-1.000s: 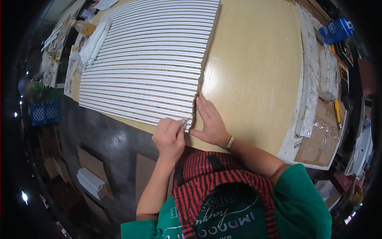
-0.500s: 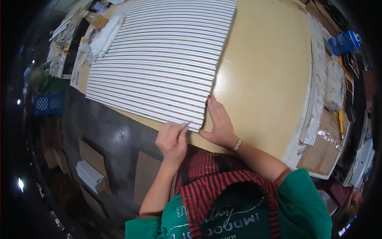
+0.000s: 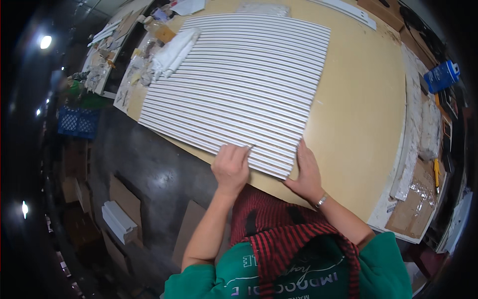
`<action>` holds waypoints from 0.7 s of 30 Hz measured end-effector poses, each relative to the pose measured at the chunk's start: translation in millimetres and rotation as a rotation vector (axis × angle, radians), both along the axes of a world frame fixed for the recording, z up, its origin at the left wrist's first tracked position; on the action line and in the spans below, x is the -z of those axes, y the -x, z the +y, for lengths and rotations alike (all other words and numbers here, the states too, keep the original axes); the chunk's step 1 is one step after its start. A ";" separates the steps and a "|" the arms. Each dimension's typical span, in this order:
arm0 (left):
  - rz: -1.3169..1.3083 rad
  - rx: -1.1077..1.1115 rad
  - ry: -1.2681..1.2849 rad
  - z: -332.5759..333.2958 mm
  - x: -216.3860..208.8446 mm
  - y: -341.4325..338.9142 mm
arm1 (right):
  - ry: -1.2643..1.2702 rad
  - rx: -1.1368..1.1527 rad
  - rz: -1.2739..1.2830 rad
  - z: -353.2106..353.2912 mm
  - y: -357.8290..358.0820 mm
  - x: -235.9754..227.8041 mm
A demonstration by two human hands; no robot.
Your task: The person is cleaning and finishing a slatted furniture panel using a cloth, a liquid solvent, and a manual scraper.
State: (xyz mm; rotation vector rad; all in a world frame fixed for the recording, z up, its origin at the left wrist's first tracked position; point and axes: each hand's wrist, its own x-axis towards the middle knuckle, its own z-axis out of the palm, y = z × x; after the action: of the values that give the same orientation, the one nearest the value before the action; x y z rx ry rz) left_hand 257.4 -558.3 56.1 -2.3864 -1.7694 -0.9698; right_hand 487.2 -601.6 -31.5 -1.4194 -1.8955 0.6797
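Blue lattice-sided plastic crate [image 3: 78, 121] noted at the far left, apart from the pale yellow, smooth-topped table [image 3: 361, 104]. Next along, a crumpled white soft bundle [image 3: 174, 55], material not determinable, lies at the left ends of the narrow, white, grooved slats [image 3: 249, 79]. The slats rest on the table side by side as one ribbed sheet; their long axis crosses the person's front, slanting from the farther left to the nearer right. Left hand [image 3: 230, 167] is at the near long edge, left of the near right corner, its grip closed in a pinch on a small, slim, greyish object [image 3: 252, 146] directed away from the body and to the right, over the nearest slats; contact of its tip with them cannot be confirmed. From this grip the bulk of the slats lies ahead. Right hand [image 3: 307, 172] is set at the right ends, fingers extended along them, thumb by the corner; its grip is unclosed, with hold of nothing visible. Of the two, the right hand is nearer that corner. Far right, a blue plastic bottle [image 3: 441, 77] and a slim yellow-handled tool [image 3: 436, 172] are well apart from both hands.
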 end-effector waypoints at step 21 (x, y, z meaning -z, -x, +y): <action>-0.095 -0.152 -0.011 174.0 10.6 391.8 | 0.066 0.888 -0.101 -45.8 44.2 -61.3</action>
State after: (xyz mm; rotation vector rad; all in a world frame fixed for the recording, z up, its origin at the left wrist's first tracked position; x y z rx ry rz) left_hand -134.4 -384.3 45.5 -2.1948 -1.9388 -1.0867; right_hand 443.0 -647.4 29.8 -2.1269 -1.1062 0.2283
